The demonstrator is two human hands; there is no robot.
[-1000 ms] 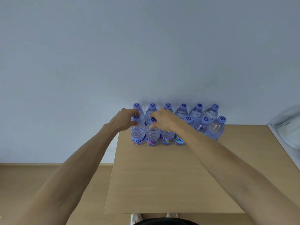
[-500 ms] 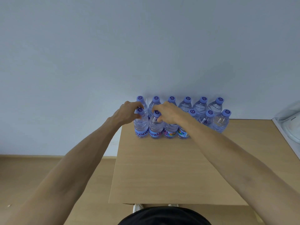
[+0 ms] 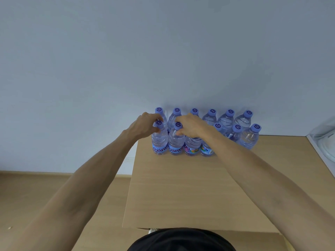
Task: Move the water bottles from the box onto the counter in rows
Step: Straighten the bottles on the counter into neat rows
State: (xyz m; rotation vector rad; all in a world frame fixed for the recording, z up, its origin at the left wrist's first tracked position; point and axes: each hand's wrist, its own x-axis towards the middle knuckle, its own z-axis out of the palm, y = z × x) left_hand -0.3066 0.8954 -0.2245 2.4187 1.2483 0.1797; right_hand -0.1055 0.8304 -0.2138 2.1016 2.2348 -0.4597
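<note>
Pale wood counter (image 3: 181,187), head view: water bottles standing upright on it in two rows at the far edge, against the grey-white wall (image 3: 126,60). Back row (image 3: 210,116) showing six purple caps; front row (image 3: 192,147) sitting just before it, bottles touching side to side. Left hand (image 3: 143,126) is curling its fingers round the neck of the leftmost front bottle (image 3: 159,140), thumb under the cap. Right hand (image 3: 192,125) is pinching the neck of the second front bottle (image 3: 175,142), just beside the first, and is covering the cap of the third. Both held bottles are standing on the counter. A clear plastic container (image 3: 324,140) is lying at the right edge. Wooden floor (image 3: 45,192) is showing to the left.
</note>
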